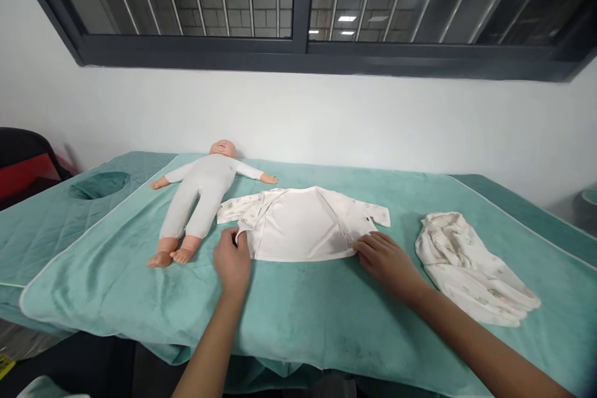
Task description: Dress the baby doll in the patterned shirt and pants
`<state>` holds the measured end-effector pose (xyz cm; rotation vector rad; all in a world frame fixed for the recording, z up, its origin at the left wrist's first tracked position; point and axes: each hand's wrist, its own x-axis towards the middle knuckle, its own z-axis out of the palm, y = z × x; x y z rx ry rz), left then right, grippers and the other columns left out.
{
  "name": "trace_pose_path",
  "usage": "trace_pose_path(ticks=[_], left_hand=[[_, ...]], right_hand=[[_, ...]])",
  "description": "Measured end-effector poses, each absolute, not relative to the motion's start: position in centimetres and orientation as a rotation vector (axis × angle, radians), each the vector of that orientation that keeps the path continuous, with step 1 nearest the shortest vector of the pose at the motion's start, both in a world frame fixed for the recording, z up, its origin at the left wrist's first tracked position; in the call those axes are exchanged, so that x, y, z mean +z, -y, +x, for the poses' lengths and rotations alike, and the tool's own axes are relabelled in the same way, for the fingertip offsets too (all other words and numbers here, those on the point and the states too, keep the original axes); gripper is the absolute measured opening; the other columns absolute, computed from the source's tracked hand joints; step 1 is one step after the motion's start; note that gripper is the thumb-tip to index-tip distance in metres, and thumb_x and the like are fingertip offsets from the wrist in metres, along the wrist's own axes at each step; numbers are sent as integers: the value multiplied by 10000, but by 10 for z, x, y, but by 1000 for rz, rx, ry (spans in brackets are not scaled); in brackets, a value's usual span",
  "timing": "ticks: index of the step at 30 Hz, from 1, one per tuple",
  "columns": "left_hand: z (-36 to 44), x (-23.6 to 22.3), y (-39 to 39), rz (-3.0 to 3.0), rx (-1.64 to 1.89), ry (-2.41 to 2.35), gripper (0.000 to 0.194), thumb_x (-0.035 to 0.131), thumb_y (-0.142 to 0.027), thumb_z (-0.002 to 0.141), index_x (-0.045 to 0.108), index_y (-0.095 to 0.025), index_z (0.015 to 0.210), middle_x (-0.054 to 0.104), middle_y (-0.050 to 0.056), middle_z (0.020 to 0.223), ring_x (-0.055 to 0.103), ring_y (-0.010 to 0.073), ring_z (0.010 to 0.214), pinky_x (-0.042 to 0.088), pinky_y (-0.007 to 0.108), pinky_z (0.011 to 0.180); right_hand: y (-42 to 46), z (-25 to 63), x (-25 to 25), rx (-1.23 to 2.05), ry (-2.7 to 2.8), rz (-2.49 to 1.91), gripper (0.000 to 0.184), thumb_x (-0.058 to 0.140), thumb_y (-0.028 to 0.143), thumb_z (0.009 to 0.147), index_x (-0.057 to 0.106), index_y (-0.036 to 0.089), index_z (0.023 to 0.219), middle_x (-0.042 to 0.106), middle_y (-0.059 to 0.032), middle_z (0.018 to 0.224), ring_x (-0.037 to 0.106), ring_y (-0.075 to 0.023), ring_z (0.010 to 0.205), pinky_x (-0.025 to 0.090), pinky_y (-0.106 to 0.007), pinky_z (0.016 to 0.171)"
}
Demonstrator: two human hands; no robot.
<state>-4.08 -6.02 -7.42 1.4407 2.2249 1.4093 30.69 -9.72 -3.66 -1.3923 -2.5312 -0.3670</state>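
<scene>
A white baby shirt [298, 224] lies spread open and flat on the teal blanket [289, 317], sleeves out to both sides. My left hand [232, 261] pinches the shirt's lower left corner. My right hand [385, 260] presses on the lower right hem with its fingers flat. A baby doll [198, 193] in a pale bodysuit lies on its back just left of the shirt, arms out, feet toward me.
A crumpled white patterned garment [471, 267] lies to the right of the shirt. The blanket covers a teal padded bed with a face hole [99, 185] at the left. A white wall and a dark-framed window stand behind. A dark chair [23, 155] is at far left.
</scene>
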Motion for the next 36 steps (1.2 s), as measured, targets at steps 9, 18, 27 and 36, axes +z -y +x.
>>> trace_pose_path(ticks=[9,18,27,36], left_hand=[[-39,-74,61,1261,1670,-2153,141,492,-256,871,565,-189,971,628,40,871,564,208,801,419,320,734],[-40,-76,61,1240,1711,-2114,131,506,-254,864,556,-197,971,609,19,862,547,192,782,405,319,733],[-39,-73,60,1184,1694,-2117,131,510,-239,843,565,-196,953,608,14,835,553,192,766,416,323,733],[-40,-73,62,1169,1823,-2068,144,479,-206,863,513,-183,1001,610,59,951,585,215,914,450,358,825]], right_hand=[[111,308,-24,-320,2559,-1367,187,495,129,896,664,204,863,638,-67,865,576,-217,837,439,-399,839],[81,234,-44,214,2425,-1646,557,439,381,968,456,54,1420,409,-193,1509,322,-300,1432,298,-433,1163],[16,180,-56,253,2104,-2090,590,421,303,924,406,-25,1415,284,-275,1548,228,-357,1461,216,-454,1160],[-16,215,-62,177,2028,-2093,684,304,484,979,345,10,1470,389,-221,1515,370,-306,1401,300,-411,1130]])
